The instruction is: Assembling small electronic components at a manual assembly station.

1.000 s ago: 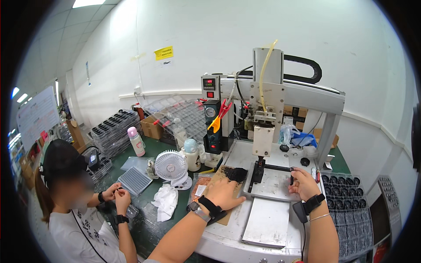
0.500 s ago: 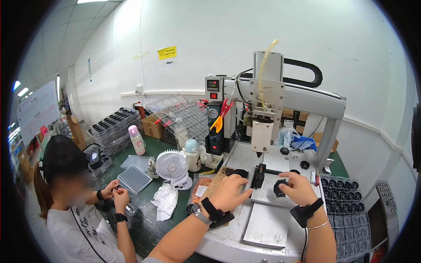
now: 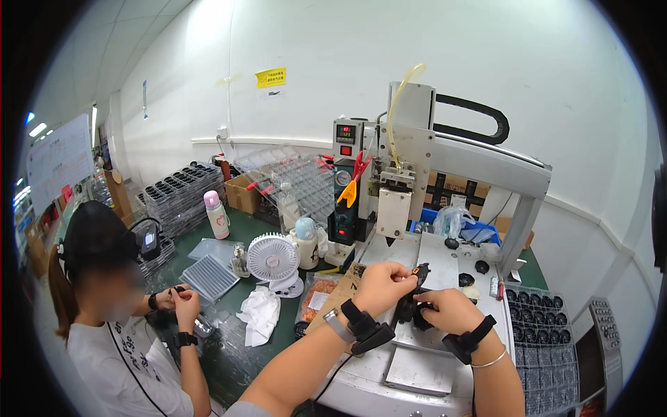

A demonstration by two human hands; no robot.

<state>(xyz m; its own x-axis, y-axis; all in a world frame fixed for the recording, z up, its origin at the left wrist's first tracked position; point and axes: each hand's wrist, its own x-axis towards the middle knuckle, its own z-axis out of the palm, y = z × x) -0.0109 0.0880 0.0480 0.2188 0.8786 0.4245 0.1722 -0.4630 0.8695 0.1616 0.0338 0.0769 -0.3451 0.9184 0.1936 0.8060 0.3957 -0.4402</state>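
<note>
In front of the bench machine, both my hands meet at a small upright black fixture (image 3: 406, 306) with a copper-coloured spot near its top. My left hand (image 3: 379, 288) reaches in from the left, thumb and fingers pinched at the fixture's upper end; anything small between the fingertips is hidden. Close by on the right, my right hand (image 3: 455, 313) has its fingers curled around a black round part (image 3: 422, 318), mostly covered by the fingers and held against the fixture's side. Above and behind hangs the machine's grey tool head (image 3: 394, 212), its dark tip apart from my hands.
Right of the machine lie clear trays (image 3: 542, 320) of black round parts. Loose black pieces (image 3: 481, 267) rest on the machine bed. Left stand a white fan (image 3: 272, 260), crumpled tissue (image 3: 258, 316) and a pink-capped bottle (image 3: 216, 215). A co-worker (image 3: 118, 333) sits at far left.
My left hand has closed from a looser pose onto the fixture's top. My right hand has brought the black round part leftward to the fixture. The tool head now stands further left.
</note>
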